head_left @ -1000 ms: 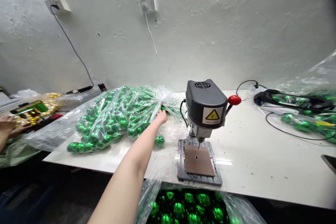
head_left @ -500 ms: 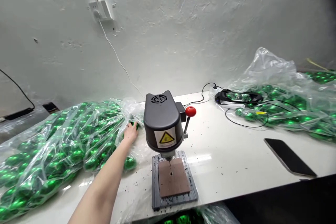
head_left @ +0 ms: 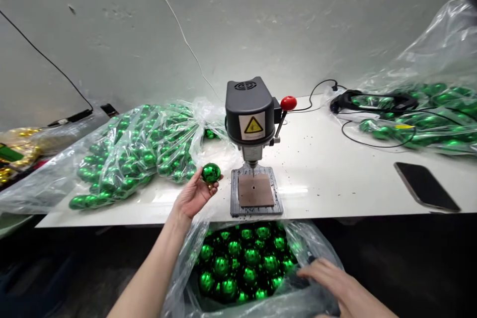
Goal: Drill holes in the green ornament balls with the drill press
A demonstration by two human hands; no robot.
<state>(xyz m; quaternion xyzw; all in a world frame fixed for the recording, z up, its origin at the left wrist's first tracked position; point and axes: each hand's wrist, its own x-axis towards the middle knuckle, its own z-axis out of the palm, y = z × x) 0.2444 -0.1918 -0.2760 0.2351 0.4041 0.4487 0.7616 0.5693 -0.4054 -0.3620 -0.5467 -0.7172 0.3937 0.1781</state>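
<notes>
Above the table's front edge, my left hand (head_left: 196, 194) is closed on a shiny green bauble (head_left: 211, 173), its fingers around the ball from below. This hand is just left of a small bench drill press (head_left: 244, 119), whose base carries a brown board (head_left: 256, 191) with a hole. At lower right, my right hand (head_left: 331, 278) is blurred by motion over the rim of a clear plastic bag (head_left: 316, 241). Whether its fingers grip the plastic does not show. Inside that bag, below the table edge, lie several green baubles (head_left: 252, 257).
Bagged green baubles (head_left: 130, 149) cover the table's left side, and another bag of them (head_left: 443, 119) is at right. A black headset-like object (head_left: 372, 102) with cables lies there. A phone (head_left: 427, 186) rests near the front edge. The drill's red-knobbed lever (head_left: 288, 104) sticks out rightward.
My left hand has come forward from the bag on the left, now with a green bauble in it. My right hand has entered at lower right. The view has tilted down.
</notes>
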